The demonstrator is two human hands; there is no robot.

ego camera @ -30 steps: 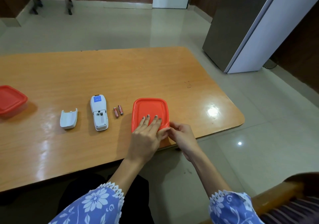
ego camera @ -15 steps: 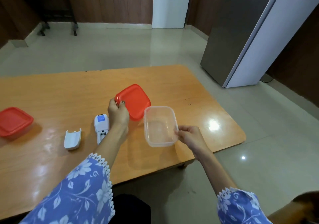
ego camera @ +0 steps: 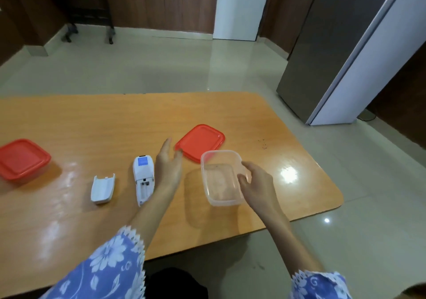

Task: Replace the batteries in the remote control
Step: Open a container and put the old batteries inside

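The right hand [ego camera: 255, 183] pinches the wall of the clear tub [ego camera: 219, 179], right of the remote [ego camera: 144, 179] — probably readying it for batteries. The left hand [ego camera: 168, 165], fingers spread and holding nothing, hovers just right of the remote. It lies back-up, bay open and seemingly empty — its cover [ego camera: 102, 189] just left, the red lid [ego camera: 200, 142] beyond-right
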